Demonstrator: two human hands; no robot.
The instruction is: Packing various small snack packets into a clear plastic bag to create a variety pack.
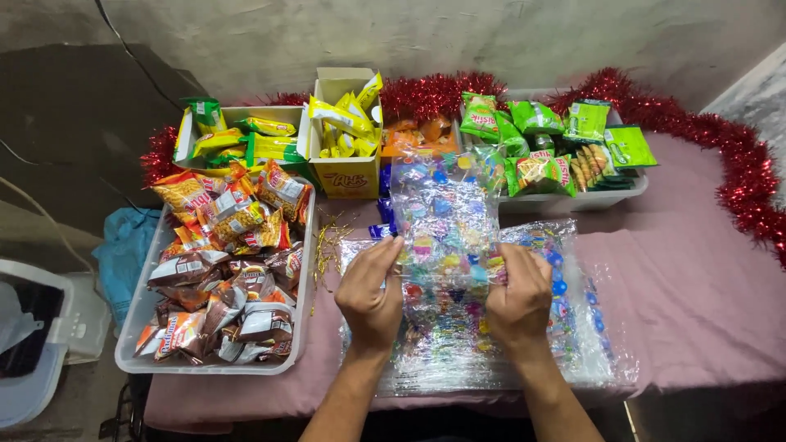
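Note:
A clear plastic bag (443, 214) printed with colourful shapes stands upright in the middle of the table. My left hand (371, 293) grips its left edge and my right hand (518, 296) grips its right edge. Beneath both hands lies a flat stack of the same printed clear bags (585, 344) on the pink tablecloth (696, 278).
A white tray (131, 344) of brown and orange snack packets sits at the left. Behind it stand boxes of yellow packets (348, 176); a white tray (573, 200) of green packets is at the back right. Red tinsel (749, 176) runs along the back and right edges.

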